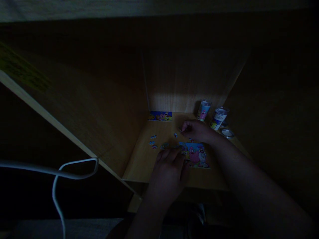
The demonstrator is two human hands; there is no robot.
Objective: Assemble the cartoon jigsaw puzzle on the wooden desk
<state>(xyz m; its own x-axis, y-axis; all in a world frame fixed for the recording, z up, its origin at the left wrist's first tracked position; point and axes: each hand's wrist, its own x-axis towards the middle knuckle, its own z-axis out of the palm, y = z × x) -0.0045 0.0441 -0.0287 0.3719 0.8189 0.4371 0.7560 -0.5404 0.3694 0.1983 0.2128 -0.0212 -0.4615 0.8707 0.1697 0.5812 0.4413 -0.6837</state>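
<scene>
My right hand (195, 129) reaches over the wooden shelf, thumb and finger pinched on a small jigsaw puzzle piece (180, 129). Below it lies a partly joined cartoon jigsaw puzzle (196, 154) with a pink figure. My left hand (169, 166) lies palm down at the puzzle's left side, its thumb apart from the fingers and nothing visible in its grasp. Loose pieces (152, 143) are scattered to the left, and a single piece (175, 135) lies between the hands. The left fingertips are partly hidden in the dark.
A cartoon picture card or puzzle (160, 116) lies along the back panel. Two printed cylindrical cans (203, 110) (218, 119) stand at the back right, with a round lid (227, 133) beside them. Wooden side panels enclose the shelf. A white cable (57, 172) loops at the left.
</scene>
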